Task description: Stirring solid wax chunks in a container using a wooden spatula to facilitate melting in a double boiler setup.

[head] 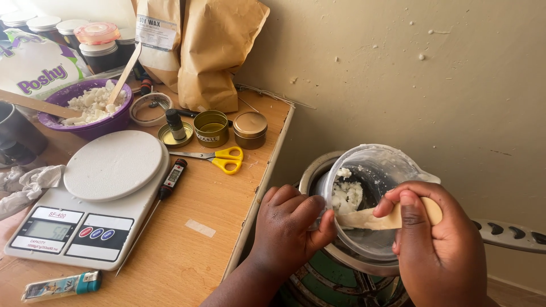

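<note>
Both hands work over a clear plastic jug tilted inside a metal pot beside the bench. Left hand has its fingers clamped on the jug's rim; right hand grips a wooden stick scraping white wax. Scissors, thermometer and scale lie on the bench, well apart.

My wooden table carries a white digital kitchen scale, a black probe thermometer touching its side, yellow-handled scissors, two gold round tins, a purple bowl of white wax flakes, tall brown paper bags, a crumpled white tissue and a small lighter.
</note>
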